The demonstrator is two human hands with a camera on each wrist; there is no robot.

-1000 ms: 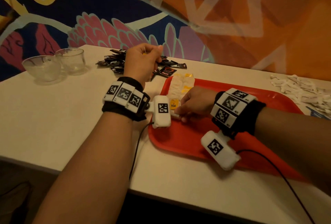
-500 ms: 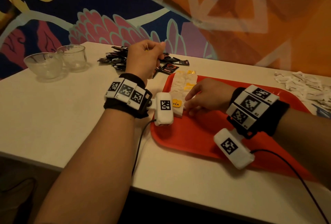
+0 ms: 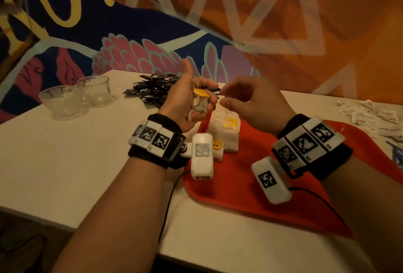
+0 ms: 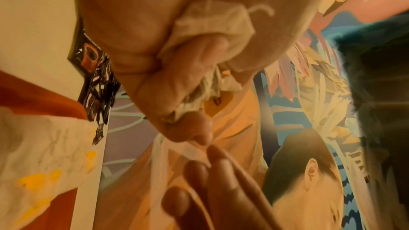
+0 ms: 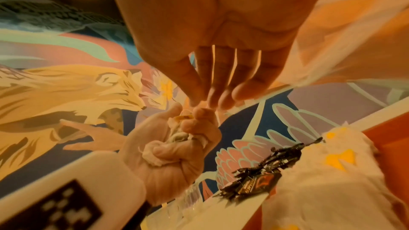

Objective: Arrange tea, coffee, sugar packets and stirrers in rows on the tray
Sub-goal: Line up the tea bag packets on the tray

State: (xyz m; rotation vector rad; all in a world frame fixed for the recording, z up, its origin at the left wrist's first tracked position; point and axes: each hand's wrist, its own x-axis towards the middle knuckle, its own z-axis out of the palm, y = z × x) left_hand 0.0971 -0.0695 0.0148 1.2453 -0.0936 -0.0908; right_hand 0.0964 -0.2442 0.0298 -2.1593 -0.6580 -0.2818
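My left hand [image 3: 182, 100] is raised above the tray's far-left corner and grips a bunch of white tea bags [image 3: 199, 103] with yellow tags. The left wrist view shows the tea bags [image 4: 212, 24] crumpled inside its curled fingers [image 4: 177, 80]. My right hand [image 3: 250, 102] hovers just right of it, holding nothing, its straight fingertips [image 5: 212, 99] almost touching the left index finger. A row of tea bags [image 3: 226, 133] lies along the left side of the red tray [image 3: 250, 189]. Dark coffee packets [image 3: 152, 91] are piled on the table behind my left hand.
Two glass bowls [image 3: 63, 100] [image 3: 96, 89] stand at the table's far left. A heap of white packets [image 3: 370, 115] lies beyond the tray's right end. The painted wall runs close behind the table. Cables trail from both wrists over the tray's near edge.
My right hand has lifted off the tea bag row on the tray and risen to meet my left hand. My left hand has turned, showing the tea bags it grips.
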